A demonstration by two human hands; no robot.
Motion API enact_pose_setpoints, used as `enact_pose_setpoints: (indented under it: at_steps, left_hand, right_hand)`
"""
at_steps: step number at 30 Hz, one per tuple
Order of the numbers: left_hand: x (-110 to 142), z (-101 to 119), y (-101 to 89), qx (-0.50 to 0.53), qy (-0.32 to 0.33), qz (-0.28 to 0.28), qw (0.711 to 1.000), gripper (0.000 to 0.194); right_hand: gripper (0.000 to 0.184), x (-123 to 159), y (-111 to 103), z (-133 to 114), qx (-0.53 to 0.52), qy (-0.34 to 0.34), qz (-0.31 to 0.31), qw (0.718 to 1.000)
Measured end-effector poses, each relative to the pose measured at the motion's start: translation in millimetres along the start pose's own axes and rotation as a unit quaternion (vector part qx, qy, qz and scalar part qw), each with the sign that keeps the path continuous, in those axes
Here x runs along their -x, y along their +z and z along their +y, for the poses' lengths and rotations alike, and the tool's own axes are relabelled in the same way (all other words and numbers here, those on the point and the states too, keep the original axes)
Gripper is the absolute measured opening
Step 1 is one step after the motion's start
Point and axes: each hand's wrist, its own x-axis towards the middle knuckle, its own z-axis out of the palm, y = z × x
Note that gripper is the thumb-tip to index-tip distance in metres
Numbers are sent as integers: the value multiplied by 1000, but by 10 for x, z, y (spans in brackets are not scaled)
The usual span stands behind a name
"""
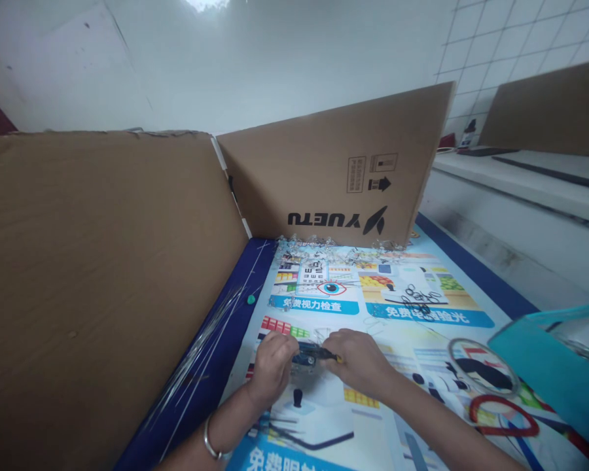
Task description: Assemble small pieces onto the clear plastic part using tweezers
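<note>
My right hand is wrapped round a pair of pliers with dark jaws and a bit of yellow on the grip. The jaws point left, towards my left hand. My left fingers are pinched together close to the plier tips; what they hold is too small to make out. Faint thin wires show around the space between both hands. A silver bangle circles my left wrist. Both hands are low over a printed sheet covering the table.
Cardboard panels stand at the left and back. Straight wires lie along the left border, near a small green piece. Bent wire pieces line the back. Dark loops, a wire coil, a red handle and a turquoise container lie right.
</note>
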Motion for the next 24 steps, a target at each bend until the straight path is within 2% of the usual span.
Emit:
enact_pose_setpoints:
  at_steps: [10,24]
  left_hand:
    - [7,-34,-8,22,18,-8,1000,16]
    - [-20,-23,-18,5,-1,9,1000,15]
  right_hand:
    - [15,10,11,4,-19,-5,-16,1000]
    - [14,-1,-9,11,3,-13,21,1000]
